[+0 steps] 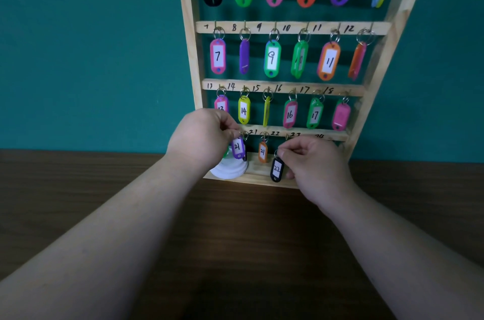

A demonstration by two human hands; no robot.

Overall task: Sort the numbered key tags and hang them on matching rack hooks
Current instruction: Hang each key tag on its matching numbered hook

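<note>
From my remote seat the rack [190, 31] fills the view, nearly every hook already carrying a tag. Both hands are working at its lowest rail.

The right hand [318, 165] has thumb and forefinger pressed together on the wire ring [276, 153] of the black tag [276, 169], marked 22, which dangles straight below those fingertips [284, 153]; the other fingers are curled in. The left hand [201, 136] pinches at the top of a purple tag [237, 149] hanging just right of and under its fingertips [230, 133] — whether it holds the ring or only steadies it, I cannot tell.

I judge these tags to be light, stiff plastic, smooth enough to slip and free to swing, so the ring is the place to hold: it keeps the tag from twisting and presents the loop to the hook. A bare hook [287, 137] sits just above the right fingertips, beside the 22 mark — the ring is small, and I would expect to need a fine, steady pinch.

An orange tag [262, 152] hangs between the two hands.
</note>
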